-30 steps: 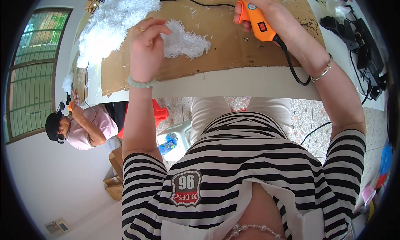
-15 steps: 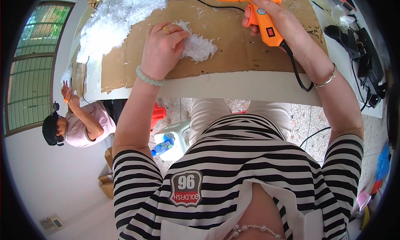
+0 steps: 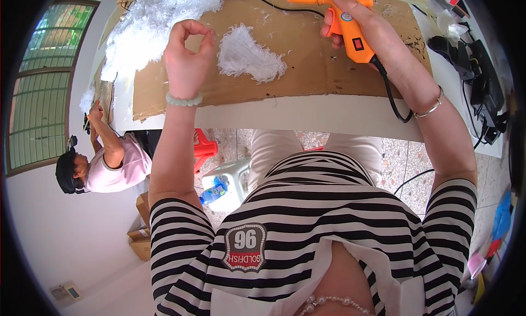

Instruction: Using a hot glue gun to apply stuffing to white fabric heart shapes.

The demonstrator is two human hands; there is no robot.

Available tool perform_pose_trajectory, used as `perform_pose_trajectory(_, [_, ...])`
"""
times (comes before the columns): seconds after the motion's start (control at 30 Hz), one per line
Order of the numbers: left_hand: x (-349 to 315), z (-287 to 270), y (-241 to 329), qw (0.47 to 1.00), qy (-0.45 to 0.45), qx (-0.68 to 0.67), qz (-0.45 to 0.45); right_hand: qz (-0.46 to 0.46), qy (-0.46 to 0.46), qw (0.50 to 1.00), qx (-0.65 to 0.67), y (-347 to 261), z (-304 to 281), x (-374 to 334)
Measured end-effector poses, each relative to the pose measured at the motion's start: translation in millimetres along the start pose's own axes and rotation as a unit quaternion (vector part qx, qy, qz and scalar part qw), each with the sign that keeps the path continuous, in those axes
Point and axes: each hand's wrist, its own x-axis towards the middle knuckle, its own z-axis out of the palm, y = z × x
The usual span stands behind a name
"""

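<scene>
An orange hot glue gun (image 3: 355, 35) is in my right hand (image 3: 374, 30), whose fingers wrap its handle near the trigger. A black cord runs from the handle's end. My left hand (image 3: 188, 61) is raised just left of a small fluffy white fabric piece (image 3: 247, 55), apart from it. Its thumb and index finger curl together in a pinch; anything between the tips is too small to make out. The white piece lies flat on a brown cardboard sheet (image 3: 323, 75), its ribbed side and shaggy edges showing.
A large heap of white shaggy material (image 3: 148, 33) covers the cardboard's far left. Black devices and cables (image 3: 485, 91) sit on the table's right side. Another person (image 3: 118, 165) works at the left. A white stool (image 3: 224, 187) with a blue-capped bottle (image 3: 213, 191) stands below the table.
My left hand has moved left off the fluffy white piece, which now lies free on the cardboard. The right hand and glue gun have barely shifted. The other person's hands have moved.
</scene>
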Motion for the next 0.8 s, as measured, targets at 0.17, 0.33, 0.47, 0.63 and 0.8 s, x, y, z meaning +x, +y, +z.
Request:
perform_pose_trajectory(0.17, [11, -1, -11, 0.994, -0.101, -0.007, -0.04, -0.018, -0.009, 0.998, -0.054, 11, -9, 4])
perform_pose_trajectory(0.33, [7, 9, -3, 0.963, -0.186, 0.138, 0.14, -0.016, -0.006, 0.999, -0.034, 10, -6, 3])
perform_pose_trajectory(0.47, [5, 9, -3, 0.939, -0.164, 0.197, 0.227, -0.017, -0.008, 0.998, -0.056, 9, -7, 2])
perform_pose_trajectory(0.63, [8, 7, 7, 0.96, -0.145, 0.174, 0.164, -0.022, -0.01, 0.998, -0.062, 7, -8, 3])
perform_pose_trajectory(0.8, [9, -5, -21, 0.97, -0.222, 0.067, 0.074, -0.018, -0.015, 0.998, -0.061, 1, -5, -1])
